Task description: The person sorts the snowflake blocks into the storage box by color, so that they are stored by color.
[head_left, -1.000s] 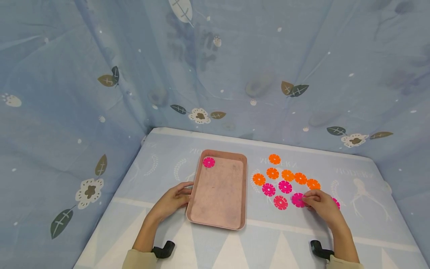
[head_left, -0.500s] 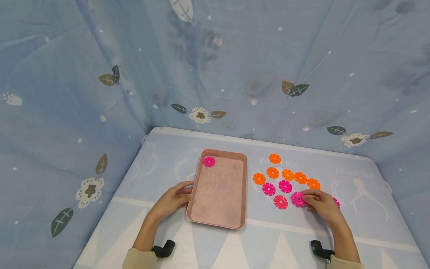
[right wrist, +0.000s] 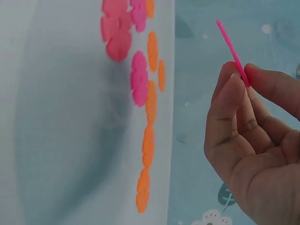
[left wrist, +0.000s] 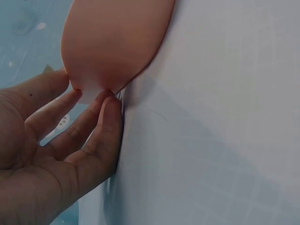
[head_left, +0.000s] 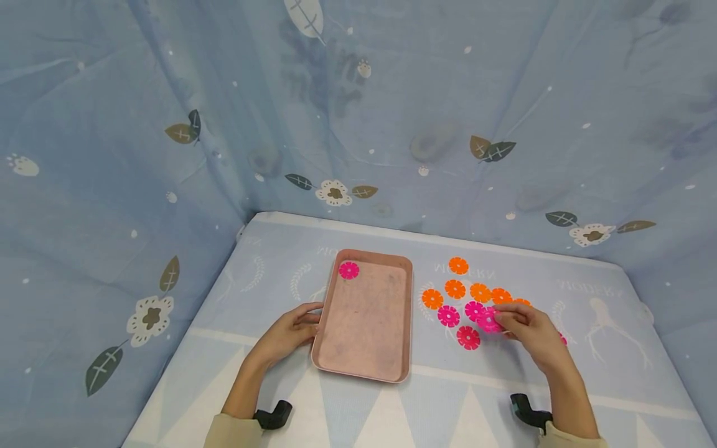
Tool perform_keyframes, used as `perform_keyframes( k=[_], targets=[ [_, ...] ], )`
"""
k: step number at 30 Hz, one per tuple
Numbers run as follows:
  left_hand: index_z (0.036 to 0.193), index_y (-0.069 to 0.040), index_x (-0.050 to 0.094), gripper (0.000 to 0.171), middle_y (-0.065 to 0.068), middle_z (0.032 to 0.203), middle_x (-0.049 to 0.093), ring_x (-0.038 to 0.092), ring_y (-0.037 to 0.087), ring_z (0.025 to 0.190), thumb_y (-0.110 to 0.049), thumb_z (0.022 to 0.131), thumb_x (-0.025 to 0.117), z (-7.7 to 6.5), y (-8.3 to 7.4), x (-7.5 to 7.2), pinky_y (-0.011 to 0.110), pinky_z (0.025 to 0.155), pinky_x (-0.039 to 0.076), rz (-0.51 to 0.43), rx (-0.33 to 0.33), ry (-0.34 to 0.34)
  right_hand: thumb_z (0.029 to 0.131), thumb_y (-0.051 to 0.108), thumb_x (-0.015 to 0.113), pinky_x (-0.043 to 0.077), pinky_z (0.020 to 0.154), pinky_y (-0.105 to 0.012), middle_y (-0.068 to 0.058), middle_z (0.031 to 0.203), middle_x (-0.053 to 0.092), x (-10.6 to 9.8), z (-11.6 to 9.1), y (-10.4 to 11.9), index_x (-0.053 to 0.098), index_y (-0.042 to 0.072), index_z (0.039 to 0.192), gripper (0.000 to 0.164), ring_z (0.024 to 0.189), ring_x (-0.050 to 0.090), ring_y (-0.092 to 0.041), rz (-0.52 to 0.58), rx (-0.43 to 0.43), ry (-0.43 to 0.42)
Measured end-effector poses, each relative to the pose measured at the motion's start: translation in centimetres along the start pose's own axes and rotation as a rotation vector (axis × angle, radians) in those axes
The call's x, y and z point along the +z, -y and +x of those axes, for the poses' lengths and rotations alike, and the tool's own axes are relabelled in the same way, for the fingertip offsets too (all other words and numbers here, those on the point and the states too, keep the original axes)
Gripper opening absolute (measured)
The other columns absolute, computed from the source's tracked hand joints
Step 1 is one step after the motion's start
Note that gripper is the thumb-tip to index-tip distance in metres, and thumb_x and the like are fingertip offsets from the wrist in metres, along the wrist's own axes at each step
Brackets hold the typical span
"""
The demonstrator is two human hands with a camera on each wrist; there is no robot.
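In the head view my left hand [head_left: 288, 335] touches the left side of a pink tray [head_left: 404, 336] with its fingertips. The left wrist view shows those fingers against the tray's outer wall [left wrist: 115, 40]. My right hand [head_left: 532, 336] pinches a pink snowflake disc [head_left: 487, 320] between thumb and fingers. In the right wrist view this disc [right wrist: 232, 49] is seen edge-on, lifted off the table. Under it in the head view lies another pink disc [head_left: 473, 310], partly covered. One pink disc [head_left: 349, 270] lies in the tray's far left corner.
Orange discs [head_left: 455, 289] and further pink discs [head_left: 449, 316] lie flat right of the tray. One pink disc [head_left: 562, 338] is mostly hidden behind the right hand. A patterned cloth covers the table [head_left: 269, 249]; blue curtains [head_left: 392, 124] hang behind and at the sides.
The right hand has lifted the pink disc off the table and moved it a little left and away from the person. The left hand and the tray have stayed put.
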State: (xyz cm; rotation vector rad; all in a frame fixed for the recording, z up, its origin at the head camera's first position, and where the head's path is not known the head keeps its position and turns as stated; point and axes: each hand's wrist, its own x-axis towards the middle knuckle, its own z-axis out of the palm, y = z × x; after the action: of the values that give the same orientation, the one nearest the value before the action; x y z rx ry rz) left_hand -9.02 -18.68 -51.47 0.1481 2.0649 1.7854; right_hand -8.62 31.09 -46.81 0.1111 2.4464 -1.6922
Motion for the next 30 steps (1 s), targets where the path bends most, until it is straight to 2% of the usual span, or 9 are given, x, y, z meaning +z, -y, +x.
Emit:
perform_keyframes(
  k=[10, 15, 21, 30],
  targets=[
    [0.148, -0.006, 0.046, 0.051, 0.022, 0.131, 0.056, 0.061, 0.031, 0.114, -0.006, 0.099, 0.061, -0.1, -0.1, 0.1, 0.033, 0.087, 0.055, -0.017, -0.010, -0.003, 0.100, 0.022, 0.065, 0.058, 0.078, -0.030, -0.016, 0.106, 0.066, 2.3, 0.9, 2.8, 0.057, -0.009, 0.129, 0.043, 0.090, 0.065, -0.017, 0.054, -0.020, 0.023],
    [0.148, -0.006, 0.047, 0.051, 0.021, 0.131, 0.056, 0.061, 0.031, 0.114, -0.006, 0.099, 0.061, -0.2, -0.1, 0.1, 0.033, 0.087, 0.055, -0.003, -0.009, -0.010, 0.100, 0.023, 0.065, 0.058, 0.080, -0.034, -0.018, 0.106, 0.065, 3.7, 1.9, 4.1, 0.059, -0.004, 0.130, 0.040, 0.090, 0.067, -0.028, 0.057, -0.035, 0.033],
    [0.148, -0.007, 0.047, 0.051, 0.021, 0.131, 0.056, 0.061, 0.031, 0.114, -0.005, 0.099, 0.061, -0.1, 0.0, 0.1, 0.032, 0.087, 0.055, 0.005, -0.009, -0.018, 0.100, 0.025, 0.065, 0.058, 0.080, -0.033, -0.020, 0.109, 0.064, 5.6, 3.7, 5.6, 0.060, -0.002, 0.129, 0.040, 0.091, 0.067, -0.029, 0.083, -0.072, 0.047],
    [0.149, -0.006, 0.045, 0.051, 0.021, 0.131, 0.055, 0.061, 0.031, 0.115, -0.006, 0.100, 0.060, -0.1, 0.0, 0.0, 0.031, 0.088, 0.055, 0.000, -0.007, -0.010, 0.100, 0.018, 0.064, 0.059, 0.080, -0.034, -0.021, 0.106, 0.063, 9.1, 6.9, 8.3, 0.062, -0.002, 0.125, 0.032, 0.088, 0.066, -0.031, 0.166, -0.102, 0.079]
  ],
)
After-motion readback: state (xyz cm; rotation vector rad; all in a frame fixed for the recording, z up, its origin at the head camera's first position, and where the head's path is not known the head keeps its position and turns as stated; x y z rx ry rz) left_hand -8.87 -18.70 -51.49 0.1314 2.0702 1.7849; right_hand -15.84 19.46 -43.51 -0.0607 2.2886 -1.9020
